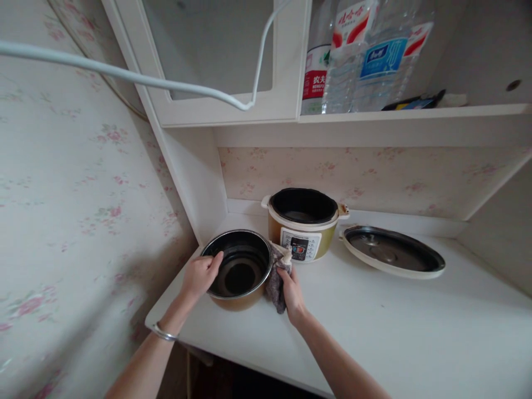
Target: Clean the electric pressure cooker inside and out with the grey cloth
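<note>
White counter (394,321), pot (240,271), left hand (201,274) on rim (238,230)

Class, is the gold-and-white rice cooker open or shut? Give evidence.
Open. The rice cooker shows its black interior; a round black lid lies apart.

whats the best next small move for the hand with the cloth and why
Probably wipe along the outside of the pot: the right hand holds the cloth right beside it, and the left hand grips the pot's edge, so it looks steadied.

The black-lined pot (240,271) is mouth-up, a gray cloth (275,289) at its right.
</note>
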Demonstrator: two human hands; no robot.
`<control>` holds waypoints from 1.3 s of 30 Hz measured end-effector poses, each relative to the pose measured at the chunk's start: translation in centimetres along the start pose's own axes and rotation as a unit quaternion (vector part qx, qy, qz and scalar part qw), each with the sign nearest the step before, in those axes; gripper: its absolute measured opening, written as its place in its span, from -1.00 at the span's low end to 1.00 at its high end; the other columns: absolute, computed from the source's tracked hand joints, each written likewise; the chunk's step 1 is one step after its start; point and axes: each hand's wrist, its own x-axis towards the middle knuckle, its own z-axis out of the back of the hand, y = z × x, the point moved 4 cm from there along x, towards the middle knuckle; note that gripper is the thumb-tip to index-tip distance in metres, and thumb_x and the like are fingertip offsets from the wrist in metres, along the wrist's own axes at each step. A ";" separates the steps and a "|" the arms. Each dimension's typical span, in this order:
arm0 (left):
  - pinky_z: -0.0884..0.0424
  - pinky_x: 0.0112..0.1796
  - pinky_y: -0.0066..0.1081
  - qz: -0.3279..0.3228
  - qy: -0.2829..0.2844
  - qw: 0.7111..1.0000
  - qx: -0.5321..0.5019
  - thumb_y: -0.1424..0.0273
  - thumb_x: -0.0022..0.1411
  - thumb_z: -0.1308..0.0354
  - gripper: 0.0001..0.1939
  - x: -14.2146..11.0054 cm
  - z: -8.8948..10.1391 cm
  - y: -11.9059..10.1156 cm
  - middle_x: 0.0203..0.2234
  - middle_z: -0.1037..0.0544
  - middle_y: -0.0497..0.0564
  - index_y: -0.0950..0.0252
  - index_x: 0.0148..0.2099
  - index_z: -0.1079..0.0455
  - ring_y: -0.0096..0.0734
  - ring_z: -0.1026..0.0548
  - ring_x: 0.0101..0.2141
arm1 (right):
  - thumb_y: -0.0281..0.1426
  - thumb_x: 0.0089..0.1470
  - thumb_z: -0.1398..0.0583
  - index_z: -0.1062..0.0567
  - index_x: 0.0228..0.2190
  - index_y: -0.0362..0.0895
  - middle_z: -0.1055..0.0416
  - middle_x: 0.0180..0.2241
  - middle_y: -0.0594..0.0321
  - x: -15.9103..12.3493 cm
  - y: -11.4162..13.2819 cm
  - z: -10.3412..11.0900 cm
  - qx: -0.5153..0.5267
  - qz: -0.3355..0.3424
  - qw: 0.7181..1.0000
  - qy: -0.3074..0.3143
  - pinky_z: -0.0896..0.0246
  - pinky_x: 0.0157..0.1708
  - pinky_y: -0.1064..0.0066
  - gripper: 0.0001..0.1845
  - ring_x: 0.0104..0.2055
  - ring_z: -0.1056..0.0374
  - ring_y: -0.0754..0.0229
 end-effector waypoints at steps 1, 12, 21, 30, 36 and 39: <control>-0.24 -0.42 -0.45 0.001 0.001 1.000 0.004 0.12 0.35 0.12 -0.42 -0.5 -0.1 -1.6 -0.67 -0.49 -0.03 0.24 -0.64 -0.34 -0.42 -0.46 -0.55 | -0.17 0.02 -0.19 -0.40 0.00 0.03 -0.46 -0.03 0.33 -0.1 0.0 0.0 -0.001 0.001 1.000 -0.005 -0.19 0.01 0.38 -0.53 0.02 -0.34 0.14; -0.27 -0.35 -0.34 -0.029 0.010 0.989 0.146 0.25 0.39 0.14 -0.64 -4.9 -6.6 -13.1 -0.36 -0.58 0.09 0.26 -0.11 -0.46 -0.20 -0.52 -0.32 | -0.15 -0.01 -0.19 -0.48 -0.15 -0.06 -0.52 -0.21 0.29 -0.1 0.0 -0.3 0.006 0.036 0.999 -0.022 -0.24 -0.08 0.37 -0.60 -0.13 -0.38 0.15; -0.22 -0.37 -0.38 -0.101 -0.005 0.993 0.059 0.16 0.33 0.02 -0.47 -3.2 -3.4 -3.3 -0.69 -0.46 -0.03 0.23 -0.65 -0.38 -0.43 -0.42 -0.55 | -0.16 0.01 -0.18 -0.44 -0.08 -0.01 -0.50 -0.13 0.31 0.5 0.5 0.0 -0.022 0.015 0.999 -0.046 -0.24 -0.08 0.40 -0.58 -0.08 -0.38 0.16; -0.28 -0.22 -0.36 -0.102 -0.025 0.990 0.099 0.21 0.37 0.07 -0.51 -0.5 0.6 0.5 -0.58 -0.48 -0.01 0.24 -0.57 -0.38 -0.37 -0.44 -0.41 | -0.18 0.00 -0.19 -0.43 -0.04 0.00 -0.49 -0.08 0.29 0.4 0.0 -0.6 -0.010 0.013 1.000 -0.024 -0.22 -0.02 0.36 -0.55 -0.03 -0.37 0.13; -0.31 -0.13 -0.27 -0.086 0.023 0.994 0.063 0.23 0.37 0.08 -0.64 -4.4 -3.6 -9.1 -0.15 -0.55 0.12 0.28 0.00 -0.44 -0.21 -0.48 -0.16 | -0.13 -0.02 -0.19 -0.44 -0.08 -0.02 -0.50 -0.13 0.30 0.1 -0.2 -1.0 -0.016 0.028 0.999 -0.038 -0.24 -0.03 0.35 -0.55 -0.05 -0.37 0.12; -0.28 -0.14 -0.17 -0.058 0.024 0.994 0.092 0.23 0.35 0.06 -0.59 -5.4 -5.8 -11.7 -0.19 -0.56 0.16 0.32 0.11 -0.38 -0.12 -0.49 -0.17 | -0.15 0.00 -0.18 -0.44 -0.11 -0.05 -0.51 -0.18 0.28 0.1 -0.2 -0.9 -0.006 0.022 0.999 -0.023 -0.26 -0.08 0.38 -0.58 -0.08 -0.38 0.14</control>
